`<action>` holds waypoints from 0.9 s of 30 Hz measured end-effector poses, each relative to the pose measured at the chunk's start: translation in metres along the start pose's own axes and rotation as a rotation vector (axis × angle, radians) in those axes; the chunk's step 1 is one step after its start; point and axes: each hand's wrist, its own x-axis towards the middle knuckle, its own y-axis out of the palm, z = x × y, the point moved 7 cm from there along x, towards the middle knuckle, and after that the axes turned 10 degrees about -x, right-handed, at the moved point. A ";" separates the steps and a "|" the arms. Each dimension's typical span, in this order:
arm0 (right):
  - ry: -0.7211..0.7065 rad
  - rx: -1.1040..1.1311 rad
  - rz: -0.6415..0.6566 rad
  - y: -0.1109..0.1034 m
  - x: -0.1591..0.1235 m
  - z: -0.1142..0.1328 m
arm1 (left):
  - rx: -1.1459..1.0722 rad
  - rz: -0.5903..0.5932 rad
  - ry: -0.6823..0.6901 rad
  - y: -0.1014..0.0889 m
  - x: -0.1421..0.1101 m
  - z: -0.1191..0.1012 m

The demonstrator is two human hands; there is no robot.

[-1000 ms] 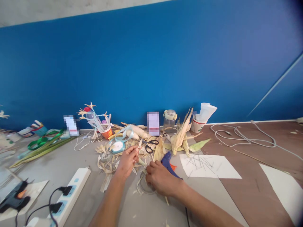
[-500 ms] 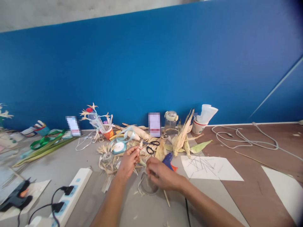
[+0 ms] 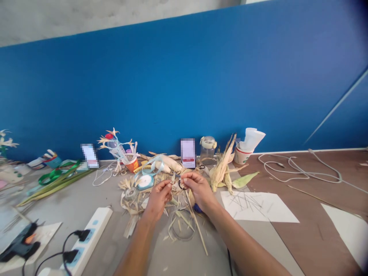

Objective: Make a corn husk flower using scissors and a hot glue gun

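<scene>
My left hand (image 3: 159, 197) pinches a small pale piece of corn husk (image 3: 173, 177) between thumb and fingertips. Opposite it, my right hand (image 3: 197, 188) has thumb and fingers pressed together; anything in them is too small to make out. Behind those fingers shows a black scissors handle (image 3: 180, 184), mostly covered. Below the hands lie a coil of thin wire (image 3: 184, 238) and a long thin stalk (image 3: 199, 228). Dry husk scraps (image 3: 129, 205) spread to the left, beside a roll of light blue ribbon (image 3: 144, 181). A blue glue gun (image 3: 197, 208) is largely hidden under my right wrist.
A power strip (image 3: 92, 226) and black glue gun (image 3: 21, 243) lie at left. Behind stand a phone (image 3: 188, 153), a lidded jar (image 3: 208, 149) and paper cups (image 3: 243, 156). Right are corn husks (image 3: 221, 170), white paper with thin wires (image 3: 276, 209) and a white cable (image 3: 310, 176).
My right hand has moved up and away from me, close to my left fingertips. The wire coil and stalk below it are now uncovered. My left hand keeps its pinch.
</scene>
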 end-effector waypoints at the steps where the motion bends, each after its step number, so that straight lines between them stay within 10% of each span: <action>1: 0.001 0.015 -0.002 0.001 0.001 0.000 | -0.001 -0.002 0.002 0.000 0.000 0.000; 22: -0.190 -0.611 -0.015 0.005 0.007 0.002 | 0.074 0.011 -0.009 0.003 -0.001 0.006; 27: -0.161 -0.406 -0.034 -0.006 0.005 0.026 | 0.060 -0.024 -0.005 0.001 -0.001 0.005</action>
